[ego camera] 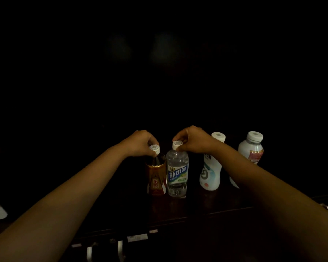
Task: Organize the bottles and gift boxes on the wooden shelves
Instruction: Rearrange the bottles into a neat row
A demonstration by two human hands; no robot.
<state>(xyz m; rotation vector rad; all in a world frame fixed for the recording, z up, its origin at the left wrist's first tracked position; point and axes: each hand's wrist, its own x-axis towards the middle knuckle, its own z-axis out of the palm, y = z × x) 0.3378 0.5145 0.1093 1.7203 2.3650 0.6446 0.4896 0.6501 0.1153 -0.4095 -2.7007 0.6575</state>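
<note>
Left hand (140, 141) pinches the tea bottle (156, 173) cap; right hand (192, 138) pinches the touching water bottle (177, 171) cap, both upright directly beneath.

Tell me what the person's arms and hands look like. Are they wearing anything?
Both forearms are bare, with no sleeves in view. The left hand and right hand wear no gloves, and no watch, bracelet or ring shows. The picture is very dim, so small details could be hidden.

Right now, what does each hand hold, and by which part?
The left hand pinches the tea bottle by its white cap. The right hand pinches the clear water bottle by its white cap.
</note>
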